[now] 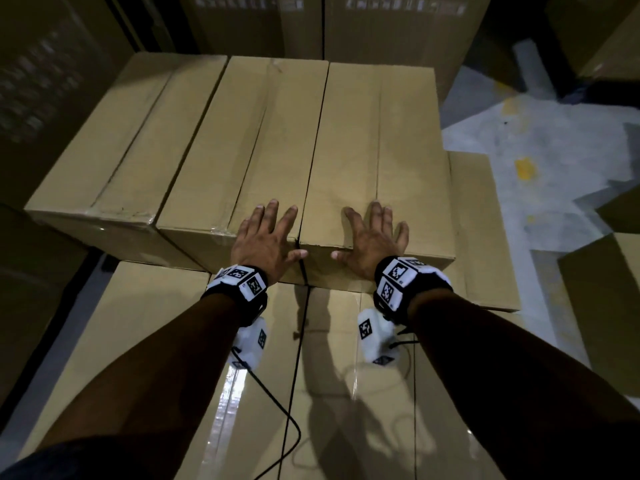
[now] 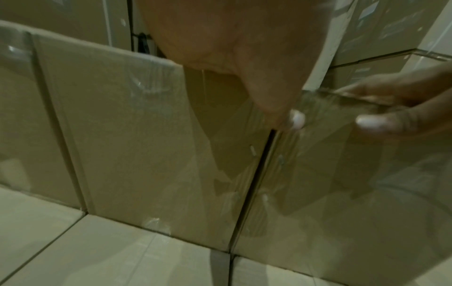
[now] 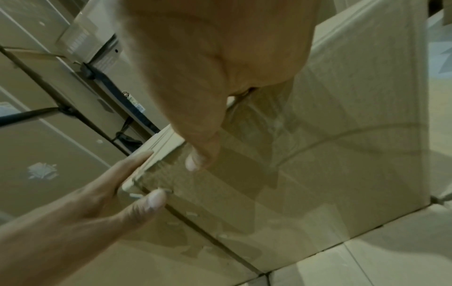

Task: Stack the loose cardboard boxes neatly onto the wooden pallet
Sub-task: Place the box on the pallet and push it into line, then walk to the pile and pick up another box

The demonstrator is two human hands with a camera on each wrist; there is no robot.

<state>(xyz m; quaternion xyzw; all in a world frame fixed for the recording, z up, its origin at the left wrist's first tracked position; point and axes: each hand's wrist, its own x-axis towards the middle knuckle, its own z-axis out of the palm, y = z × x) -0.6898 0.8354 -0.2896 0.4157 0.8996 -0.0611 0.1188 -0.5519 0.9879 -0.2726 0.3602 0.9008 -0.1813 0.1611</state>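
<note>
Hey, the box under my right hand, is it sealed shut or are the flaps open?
Shut. The box has its top flaps lying flat, meeting along a centre seam, and the right hand rests flat on top of it.

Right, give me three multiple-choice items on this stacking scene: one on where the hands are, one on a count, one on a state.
1. Where does the left hand rest?
A. On the floor
B. On the middle box, by the seam with the right box
C. On the far left box

2. How many boxes lie side by side in the top row?
A. Three
B. Five
C. One

3. How is the right hand?
A. Clenched in a fist
B. Flat, fingers spread on the right box
C. Gripping a cable

Answers: 1 B, its thumb lies at the seam; 2 A, two seams split the row; 3 B, straight fingers lie on the cardboard.
</note>
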